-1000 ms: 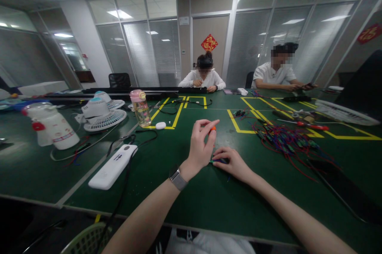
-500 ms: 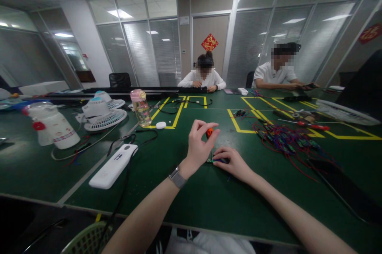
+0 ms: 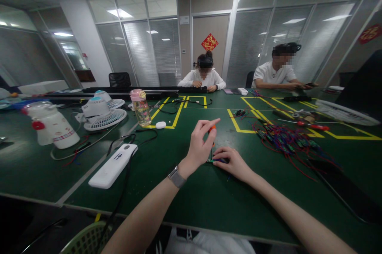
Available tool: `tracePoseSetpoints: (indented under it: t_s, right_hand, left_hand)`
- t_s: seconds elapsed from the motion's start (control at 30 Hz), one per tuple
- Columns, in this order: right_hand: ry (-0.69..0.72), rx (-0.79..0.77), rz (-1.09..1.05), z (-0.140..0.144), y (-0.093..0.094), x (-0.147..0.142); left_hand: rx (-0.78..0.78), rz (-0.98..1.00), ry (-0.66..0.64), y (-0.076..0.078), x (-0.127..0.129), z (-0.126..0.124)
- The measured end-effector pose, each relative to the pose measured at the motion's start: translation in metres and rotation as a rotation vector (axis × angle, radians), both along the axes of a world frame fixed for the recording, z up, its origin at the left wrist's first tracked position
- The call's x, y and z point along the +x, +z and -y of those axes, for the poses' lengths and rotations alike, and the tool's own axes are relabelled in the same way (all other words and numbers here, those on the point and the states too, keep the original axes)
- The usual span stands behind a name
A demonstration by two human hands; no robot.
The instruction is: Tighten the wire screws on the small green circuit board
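Observation:
In the middle of the head view my left hand (image 3: 199, 144), with a watch on its wrist, is closed around a small screwdriver (image 3: 213, 127). Its orange handle shows partly behind the fingers. The thin dark shaft points down, its tip at a small green circuit board (image 3: 209, 160). One finger of that hand stretches out past the handle. My right hand (image 3: 234, 163) grips the board from the right, fingertips pressed on it near the tabletop. A dark part lies under those fingers, mostly hidden.
A tangle of wired circuit boards (image 3: 286, 136) lies to the right, near a red-handled screwdriver (image 3: 316, 125) and a dark flat panel (image 3: 343, 190). To the left are a white power bank-like case (image 3: 113, 166), fans (image 3: 104, 117) and bottles (image 3: 140, 109). Two people sit across the table.
My left fingers have shifted around the screwdriver handle: the index finger now reaches further out and the thumb has drawn in. The right hand keeps its place on the circuit board.

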State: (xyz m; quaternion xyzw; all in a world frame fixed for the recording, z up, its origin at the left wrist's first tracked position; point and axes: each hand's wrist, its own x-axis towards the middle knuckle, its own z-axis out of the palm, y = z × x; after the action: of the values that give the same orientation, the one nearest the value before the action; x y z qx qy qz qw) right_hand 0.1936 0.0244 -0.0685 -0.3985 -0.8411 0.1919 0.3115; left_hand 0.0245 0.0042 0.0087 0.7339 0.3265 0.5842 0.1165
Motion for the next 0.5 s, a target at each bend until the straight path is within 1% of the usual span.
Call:
tracePoseSetpoints:
  t_s: [0.07, 0.1, 0.17, 0.27, 0.33, 0.5]
  right_hand:
    - [0.003, 0.003, -0.002, -0.0004, -0.0007, 0.0001]
    - [0.003, 0.002, -0.002, -0.0006, -0.001, 0.0002]
    - [0.004, -0.004, 0.003, -0.0009, -0.0014, 0.0003]
    - [-0.003, -0.012, 0.013, -0.001, -0.0014, 0.0002]
    - [-0.003, -0.014, 0.014, -0.001, -0.0013, 0.0001]
    - [0.005, -0.011, 0.005, -0.0012, -0.0016, 0.0001]
  left_hand:
    - [-0.014, 0.004, -0.048, -0.0004, 0.0001, -0.0003]
    - [-0.014, 0.006, -0.052, -0.0007, 0.0003, -0.0006]
    - [0.007, 0.005, -0.005, -0.0011, 0.001, -0.0011]
    - [0.055, 0.007, 0.115, -0.0016, 0.0011, -0.0012]
    - [0.053, -0.001, 0.133, -0.0019, 0.0002, -0.0008]
    - [-0.001, 0.0, -0.016, -0.0031, -0.001, -0.0011]
